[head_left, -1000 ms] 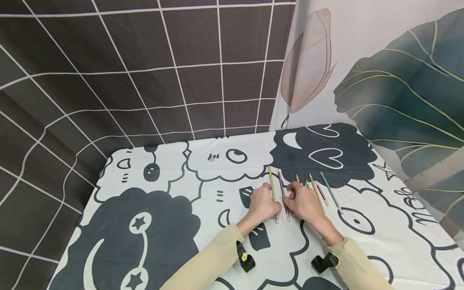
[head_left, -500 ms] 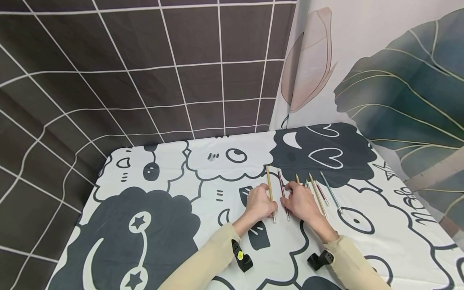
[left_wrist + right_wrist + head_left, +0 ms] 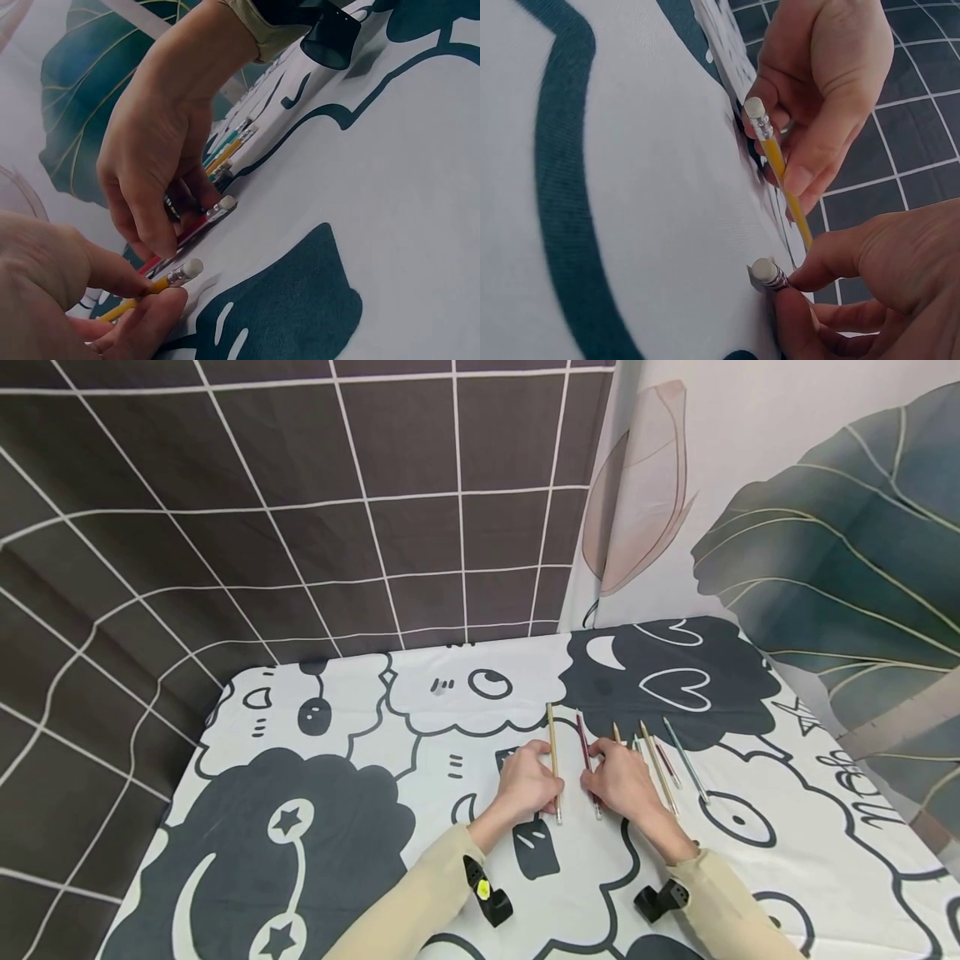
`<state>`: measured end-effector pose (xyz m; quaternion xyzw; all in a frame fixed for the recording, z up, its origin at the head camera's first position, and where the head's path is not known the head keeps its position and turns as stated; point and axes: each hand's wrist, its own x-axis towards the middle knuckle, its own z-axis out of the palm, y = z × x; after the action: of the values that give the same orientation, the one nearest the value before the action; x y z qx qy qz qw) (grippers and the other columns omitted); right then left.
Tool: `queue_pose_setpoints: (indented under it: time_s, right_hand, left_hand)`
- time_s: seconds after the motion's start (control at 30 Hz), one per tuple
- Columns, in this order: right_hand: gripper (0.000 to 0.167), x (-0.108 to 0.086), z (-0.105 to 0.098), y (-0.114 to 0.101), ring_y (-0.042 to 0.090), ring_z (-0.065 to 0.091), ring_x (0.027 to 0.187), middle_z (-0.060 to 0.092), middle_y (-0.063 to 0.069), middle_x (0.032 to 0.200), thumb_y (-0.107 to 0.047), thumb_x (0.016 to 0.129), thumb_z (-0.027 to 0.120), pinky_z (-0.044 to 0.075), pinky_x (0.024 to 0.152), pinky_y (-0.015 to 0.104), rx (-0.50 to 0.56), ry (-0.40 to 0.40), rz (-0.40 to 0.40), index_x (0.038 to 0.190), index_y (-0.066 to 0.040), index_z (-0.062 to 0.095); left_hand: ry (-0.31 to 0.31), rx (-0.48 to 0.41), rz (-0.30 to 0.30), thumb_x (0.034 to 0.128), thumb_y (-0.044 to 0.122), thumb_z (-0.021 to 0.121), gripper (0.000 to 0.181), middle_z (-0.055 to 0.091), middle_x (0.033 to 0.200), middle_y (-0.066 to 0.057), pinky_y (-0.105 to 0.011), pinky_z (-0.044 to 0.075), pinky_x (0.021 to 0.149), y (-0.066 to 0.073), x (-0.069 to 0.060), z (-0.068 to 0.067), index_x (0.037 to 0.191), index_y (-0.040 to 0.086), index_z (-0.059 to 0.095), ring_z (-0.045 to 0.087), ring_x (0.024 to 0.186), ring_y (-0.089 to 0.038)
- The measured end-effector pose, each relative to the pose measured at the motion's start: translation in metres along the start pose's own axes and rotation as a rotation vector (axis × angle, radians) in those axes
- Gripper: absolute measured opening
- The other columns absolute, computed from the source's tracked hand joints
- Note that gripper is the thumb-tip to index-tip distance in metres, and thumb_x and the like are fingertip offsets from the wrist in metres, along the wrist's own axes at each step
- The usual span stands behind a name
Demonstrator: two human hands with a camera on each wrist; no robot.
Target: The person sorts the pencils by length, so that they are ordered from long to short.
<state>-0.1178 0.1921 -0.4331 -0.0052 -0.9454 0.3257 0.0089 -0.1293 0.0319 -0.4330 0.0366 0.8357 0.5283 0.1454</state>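
Note:
In the head view my left hand [image 3: 523, 783] pinches a yellow pencil [image 3: 553, 743] between thumb and fingers, its white eraser end toward me. Just to the right, my right hand [image 3: 622, 781] pinches a red pencil [image 3: 582, 735] low against the cloth. A narrow gap separates the two pencils, which lie nearly parallel. The left wrist view shows the yellow pencil's eraser [image 3: 193, 268] a little off the cloth, and the red pencil [image 3: 195, 227] under the right fingers. From the right wrist, the yellow pencil [image 3: 776, 157] appears tilted, and only the eraser end [image 3: 766, 271] of the other pencil shows.
Several more pencils lie loosely together right of the right hand, among them a yellow pencil [image 3: 657, 762] and a blue-green pencil [image 3: 684, 760]. A patterned white and dark cloth [image 3: 600, 893] covers the table. Behind stand a dark grid curtain [image 3: 405, 543] and a leaf-print curtain [image 3: 825, 527].
My left hand has shifted left with the yellow pencil, widening the gap to the red one. The right hand has barely moved, and the loose pencils lie as before.

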Motion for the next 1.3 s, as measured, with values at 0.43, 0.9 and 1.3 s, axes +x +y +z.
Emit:
queue_pose_setpoints:
  time_s: [0.43,0.9,1.3]
  right_hand:
    - [0.03,-0.003,0.003,-0.007,0.012,0.055,0.04,0.058,-0.002,0.053,0.0,0.082,0.063,0.036,0.042,0.028,0.122,-0.042,0.014,0.11,0.007,0.06]
    - [0.031,-0.001,0.008,-0.02,0.015,0.059,0.04,0.062,-0.001,0.058,0.003,0.082,0.064,0.043,0.046,0.028,0.192,-0.054,-0.034,0.111,0.007,0.059]
    - [0.029,0.001,0.014,-0.031,0.013,0.058,0.04,0.061,-0.003,0.058,0.001,0.081,0.064,0.043,0.045,0.028,0.176,-0.057,-0.055,0.109,0.005,0.059]
  left_hand:
    - [0.025,-0.072,-0.048,0.0796,-0.011,0.069,0.053,0.062,0.069,-0.003,-0.026,0.051,0.041,-0.007,-0.006,-0.011,0.131,0.0,0.057,0.059,0.04,-0.013]
    - [0.059,-0.064,-0.056,0.0796,-0.01,0.071,0.055,0.061,0.071,-0.003,-0.027,0.052,0.041,-0.014,-0.01,-0.028,0.131,0.001,0.057,0.057,0.04,-0.011]
    - [0.081,-0.034,-0.066,0.0802,-0.012,0.07,0.055,0.061,0.071,-0.005,-0.027,0.052,0.042,-0.022,-0.014,-0.045,0.132,-0.001,0.055,0.057,0.041,-0.012]
